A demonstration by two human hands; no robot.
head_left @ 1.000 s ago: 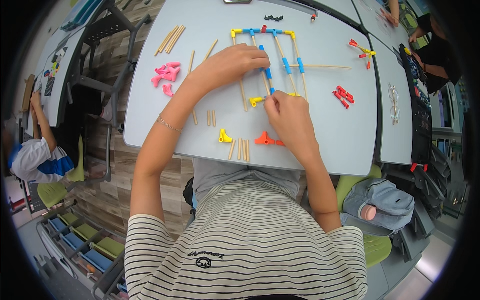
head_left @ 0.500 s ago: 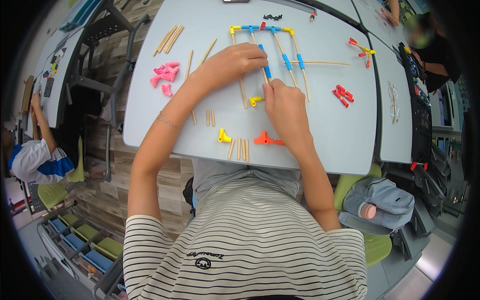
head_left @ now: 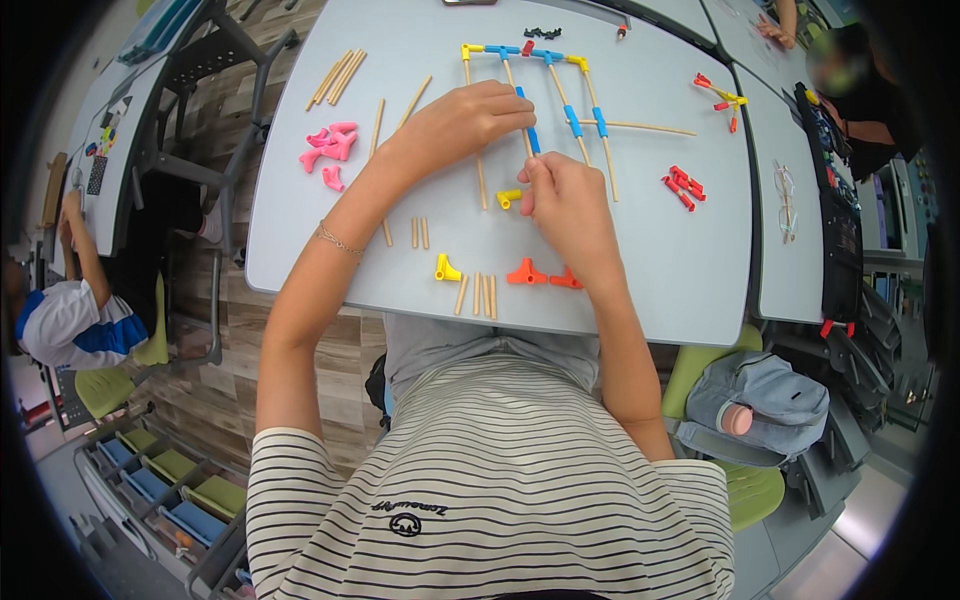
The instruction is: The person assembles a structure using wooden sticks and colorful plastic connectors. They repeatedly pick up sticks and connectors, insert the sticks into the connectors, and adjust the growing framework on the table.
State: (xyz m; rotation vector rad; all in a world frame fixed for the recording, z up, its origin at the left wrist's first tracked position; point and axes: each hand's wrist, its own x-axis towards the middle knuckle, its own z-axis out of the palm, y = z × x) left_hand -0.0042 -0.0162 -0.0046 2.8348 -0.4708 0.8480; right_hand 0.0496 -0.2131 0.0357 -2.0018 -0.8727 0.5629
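A flat frame of wooden sticks and plastic connectors lies on the table, its top bar made of blue connectors (head_left: 548, 58) with a yellow corner piece (head_left: 579, 64) at the right end. My left hand (head_left: 490, 112) is closed around a blue connector tube (head_left: 530, 135) on one of the downward sticks. Just below that tube, my right hand (head_left: 572, 200) pinches the lower part of the same wooden stick, which its fingers mostly hide. Close to my right fingertips lies a yellow connector (head_left: 508, 199). To the right, a cross stick (head_left: 645, 128) runs out from two further blue connectors.
Pink connectors (head_left: 338, 146) and long sticks (head_left: 348, 78) lie at left. Nearest me are short sticks (head_left: 478, 296), a yellow connector (head_left: 446, 268) and orange connectors (head_left: 526, 272). Red connectors (head_left: 684, 187) and a yellow-red assembly (head_left: 724, 100) lie right. Glasses (head_left: 786, 205) rest on the adjoining table.
My right hand has shifted slightly toward the left and down along the stick, uncovering more of an orange connector near me. My left hand stays almost in place.
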